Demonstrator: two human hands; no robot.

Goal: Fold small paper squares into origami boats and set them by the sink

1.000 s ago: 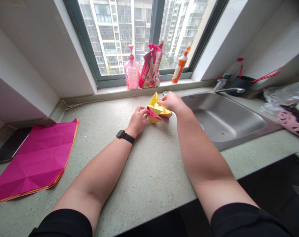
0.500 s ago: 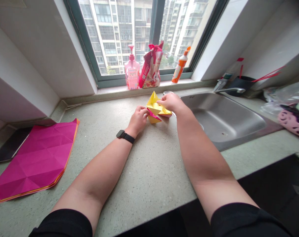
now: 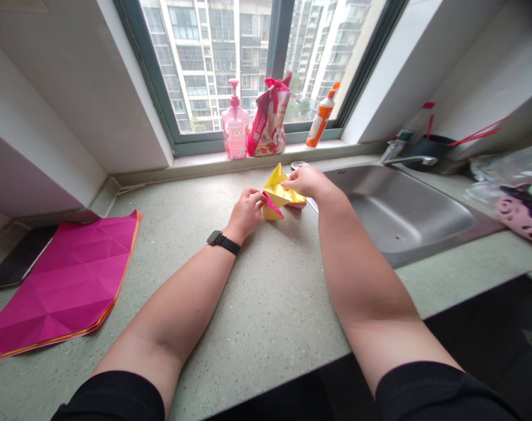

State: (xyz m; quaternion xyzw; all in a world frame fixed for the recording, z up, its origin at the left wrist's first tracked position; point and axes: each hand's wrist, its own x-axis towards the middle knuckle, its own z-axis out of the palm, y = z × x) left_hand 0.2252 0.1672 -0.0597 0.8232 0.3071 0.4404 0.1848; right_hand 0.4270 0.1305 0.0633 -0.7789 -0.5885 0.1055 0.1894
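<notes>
Yellow paper fold [image 3: 277, 193], magenta-lined, resting on the stone counter [image 3: 266, 327] between both hands, just left of the steel sink [image 3: 401, 216]. Left hand [image 3: 248, 211]: fingers curled, pinching the magenta flap [image 3: 271, 204]; black watch [image 3: 222, 241] on wrist. Right hand [image 3: 304, 182]: fingers pressed together, lying over the fold's top. Also: creased magenta sheet [image 3: 59, 286] on the counter, well left; pink pump bottle [image 3: 234, 126], printed pouch [image 3: 269, 120] and orange bottle [image 3: 321, 117] on the sill.
</notes>
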